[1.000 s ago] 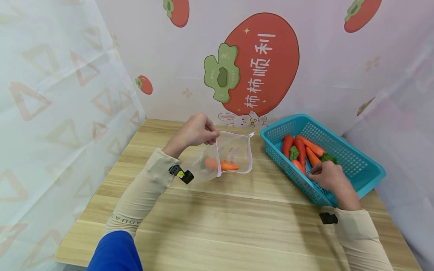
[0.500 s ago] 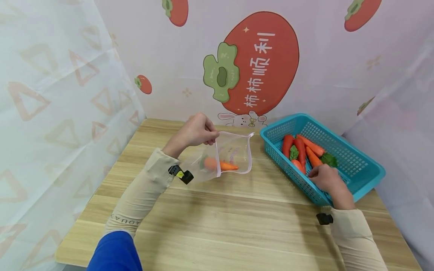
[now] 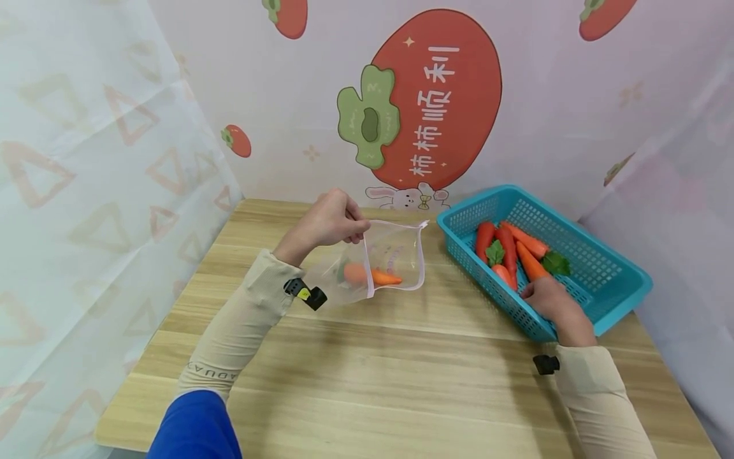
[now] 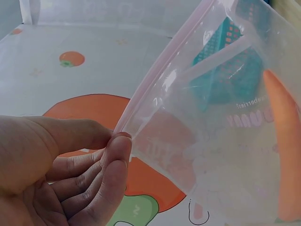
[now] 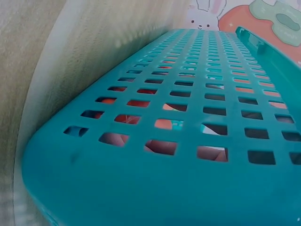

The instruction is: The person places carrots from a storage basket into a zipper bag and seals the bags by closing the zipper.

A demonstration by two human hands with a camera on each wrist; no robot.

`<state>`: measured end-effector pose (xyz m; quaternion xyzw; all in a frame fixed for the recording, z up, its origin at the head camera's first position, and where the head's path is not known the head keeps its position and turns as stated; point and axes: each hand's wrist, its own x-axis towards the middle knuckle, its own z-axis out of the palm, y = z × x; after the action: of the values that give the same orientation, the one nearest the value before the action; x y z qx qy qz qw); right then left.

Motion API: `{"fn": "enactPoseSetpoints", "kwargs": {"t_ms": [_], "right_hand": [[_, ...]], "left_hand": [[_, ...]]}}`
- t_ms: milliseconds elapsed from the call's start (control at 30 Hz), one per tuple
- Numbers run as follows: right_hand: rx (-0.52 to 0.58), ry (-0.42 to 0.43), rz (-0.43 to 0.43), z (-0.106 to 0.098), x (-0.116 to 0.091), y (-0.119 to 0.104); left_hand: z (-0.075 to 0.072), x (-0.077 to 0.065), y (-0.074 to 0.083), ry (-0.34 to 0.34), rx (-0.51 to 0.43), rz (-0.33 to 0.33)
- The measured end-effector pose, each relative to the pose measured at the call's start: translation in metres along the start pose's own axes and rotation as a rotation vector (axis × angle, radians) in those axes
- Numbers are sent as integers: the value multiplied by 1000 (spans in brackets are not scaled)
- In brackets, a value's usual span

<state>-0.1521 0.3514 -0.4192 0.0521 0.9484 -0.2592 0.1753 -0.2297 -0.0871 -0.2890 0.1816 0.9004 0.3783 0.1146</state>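
At the near left a blue sleeve [image 3: 195, 427] gives way to a beige sleeve [image 3: 229, 338]; another beige sleeve [image 3: 599, 392] comes in at the near right, over the pale wood tabletop [image 3: 401, 395]. The right hand [image 3: 556, 309] reaches down inside the near end of the blue basket [image 3: 622, 315], fingers bent by the near end of a carrot [image 3: 530, 261]; the right wrist view shows bits of fingers through the basket's holes, but whether they grip anything I cannot tell. Left of the basket and apart from it, a clear bag [image 3: 398, 248] is on the tabletop, its mouth gaping to the right, with a single orange carrot [image 3: 385, 278] inside, tip to the right. The left hand [image 3: 332, 223] pinches the bag's pink edge between thumb and forefinger, the other fingers loosely bent. Farther into the basket, left of the right hand, lie long red vegetables [image 3: 507, 248], green leaves [image 3: 555, 262] and, behind them, another carrot [image 3: 527, 239]. At the far side rises a wall [image 3: 287, 95] printed with a big red fruit [image 3: 470, 108] and, below it, a rabbit [image 3: 407, 199].
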Motion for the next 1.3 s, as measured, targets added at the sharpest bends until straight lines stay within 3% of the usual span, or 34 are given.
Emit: {"fn": "enactPoseSetpoints", "kwargs": {"t_ms": [233, 400, 633, 867, 1300], "right_hand": [[-77, 27, -11, -4, -4, -3], [-127, 113, -20, -4, -12, -7], [-97, 243, -5, -5, -27, -12], [-106, 351, -48, -13, -38, -17], [-92, 422, -69, -34, -53, -30]], "left_hand": [[1, -1, 2, 3, 15, 5], [1, -4, 3, 0, 0, 2], [0, -6, 2, 6, -3, 4], [-2, -6, 2, 15, -5, 3], [-2, -8, 4, 9, 1, 10]]}}
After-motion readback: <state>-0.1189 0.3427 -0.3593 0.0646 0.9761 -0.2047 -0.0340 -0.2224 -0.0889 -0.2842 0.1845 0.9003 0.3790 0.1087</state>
